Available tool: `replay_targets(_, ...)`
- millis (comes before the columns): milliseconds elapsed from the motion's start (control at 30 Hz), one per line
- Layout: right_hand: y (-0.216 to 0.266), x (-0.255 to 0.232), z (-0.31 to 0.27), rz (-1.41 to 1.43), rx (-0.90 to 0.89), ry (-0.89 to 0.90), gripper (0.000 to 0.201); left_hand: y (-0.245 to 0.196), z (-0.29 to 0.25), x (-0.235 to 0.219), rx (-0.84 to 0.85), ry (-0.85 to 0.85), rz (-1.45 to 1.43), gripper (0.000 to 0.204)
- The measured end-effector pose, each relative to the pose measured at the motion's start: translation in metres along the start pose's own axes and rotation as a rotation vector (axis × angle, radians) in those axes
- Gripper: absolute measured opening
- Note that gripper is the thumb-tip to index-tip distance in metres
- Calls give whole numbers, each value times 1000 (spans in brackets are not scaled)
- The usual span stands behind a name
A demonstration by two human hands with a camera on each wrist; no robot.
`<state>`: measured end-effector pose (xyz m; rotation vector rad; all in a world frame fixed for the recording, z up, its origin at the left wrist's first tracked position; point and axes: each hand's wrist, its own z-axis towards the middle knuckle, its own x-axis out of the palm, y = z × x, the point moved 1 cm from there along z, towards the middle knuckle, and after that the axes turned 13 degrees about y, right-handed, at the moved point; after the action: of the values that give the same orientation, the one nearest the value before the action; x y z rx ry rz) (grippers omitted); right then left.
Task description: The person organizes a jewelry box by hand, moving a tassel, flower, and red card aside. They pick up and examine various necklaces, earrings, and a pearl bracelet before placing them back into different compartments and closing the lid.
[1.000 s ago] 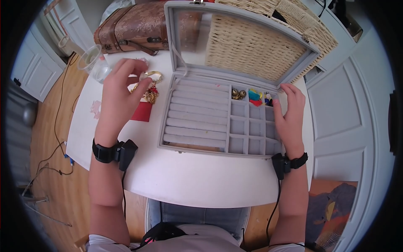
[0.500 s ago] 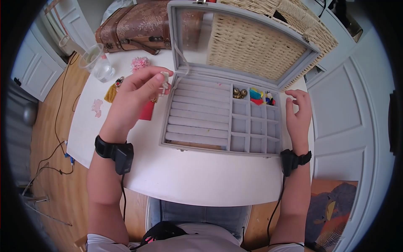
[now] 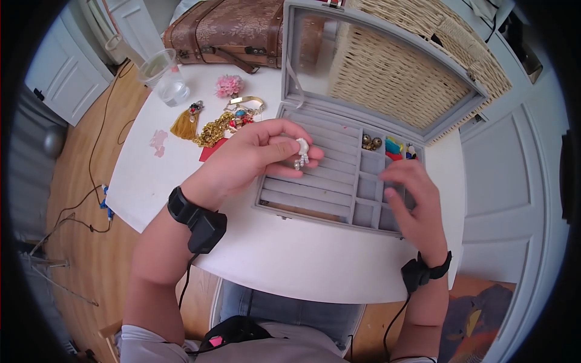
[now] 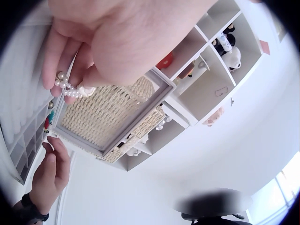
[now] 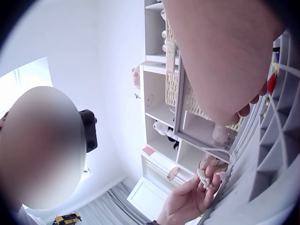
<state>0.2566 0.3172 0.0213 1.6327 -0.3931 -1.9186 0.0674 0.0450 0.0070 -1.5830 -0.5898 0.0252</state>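
Observation:
My left hand (image 3: 251, 154) pinches a pearl earring-like piece (image 3: 302, 152) between thumb and fingers, over the ring rolls of the grey jewelry box (image 3: 308, 213). In the left wrist view its pearl strands (image 4: 70, 90) hang against the fingers. My right hand (image 3: 417, 209) hovers with bent, relaxed fingers above the box's small compartments and holds nothing. Bronze bells (image 3: 371, 143) and a teal, yellow and red item (image 3: 393, 147) lie in the back compartments, with small dark figures (image 3: 411, 151) beside them.
Left of the box lie a gold chain (image 3: 212, 133), a yellow tassel (image 3: 184, 124), a pink flower (image 3: 229, 86) and a red packet (image 3: 209, 149). Plastic cups (image 3: 172, 88) stand farther left. Behind are a brown case (image 3: 227, 30) and a wicker basket (image 3: 399, 66). The glass lid stands raised.
My left hand has picked up the pearl piece and moved right over the box. My right hand has left the box's right edge and come in over the compartments. The head view has shifted.

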Motion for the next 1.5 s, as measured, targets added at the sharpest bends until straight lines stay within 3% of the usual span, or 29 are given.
replay_targets(167,24,15,1,138,-28,143,33,4,-3,9,36,-44,91,19)
replay_targets(267,37,28,5,239,-149,160,41,6,-2,18,68,79,266,17)
replay_targets(367,43,38,4,285,-176,196,47,16,-1,27,221,221,378,20)
replay_targets(500,36,45,1,308,-190,198,46,16,-4,34,203,226,527,23)
replay_targets(600,34,35,2,166,-176,99,46,15,-4,33,150,150,399,23)
replay_targets(667,29,28,1,59,-150,24,47,7,-6,23,246,-64,471,20)
replay_targets(733,21,19,1,-156,-105,-190,46,-9,-9,11,232,-184,494,16)
replay_targets(867,14,12,3,-237,44,-108,40,-15,-11,-39,296,-387,494,15)
replay_targets(933,7,8,1,-268,39,-74,37,-18,-14,-58,301,-605,724,15)
replay_targets(967,3,7,0,-300,35,-41,35,-19,-17,-65,297,-611,729,15)
replay_targets(1033,-2,4,-1,-253,29,-82,33,-22,-22,-72,211,-714,1274,19)
replay_targets(1067,-2,3,-1,-212,31,-123,30,-19,-23,-75,208,-720,1279,19)
replay_targets(1133,-2,4,-1,-165,58,-122,29,-10,-23,-75,24,-648,1503,25)
replay_targets(1167,-3,6,-2,-181,50,-111,29,-9,-21,-67,0,-640,1463,29)
replay_targets(1500,-4,16,-1,-189,54,6,27,-2,-17,-70,-21,-545,1496,25)
